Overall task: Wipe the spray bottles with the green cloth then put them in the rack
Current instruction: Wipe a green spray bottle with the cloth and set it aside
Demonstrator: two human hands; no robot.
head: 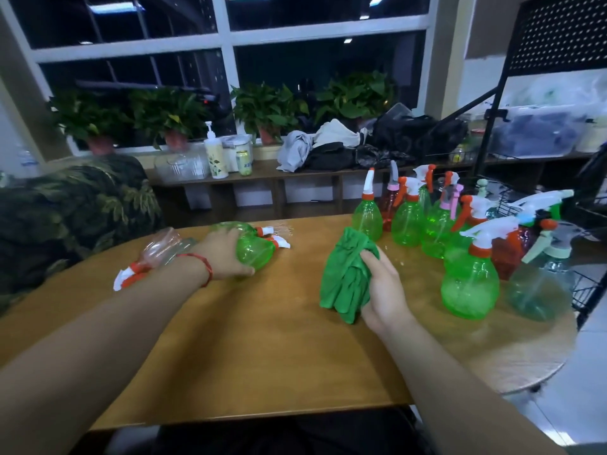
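Now, with the left fingers (241, 272) curled round the fat belly of a green spray bottle (256, 249), holding it on its side on the bench (262, 339), left of the middle of the frame. With the right fingers (370, 256) clenched round the green cloth (345, 284), holding it bunched up just right of the middle, apart from that bottle. Beside the left hand (225, 256), near the wrist, a clear bottle (164, 246) lying flat too, orange and white top toward the lower left. Past the right hand (384, 290), on the right side of the bench, a crowd of standing bottles (407, 221), mostly green, some red, one clear. At the far right edge, a black wire rack (588, 285).
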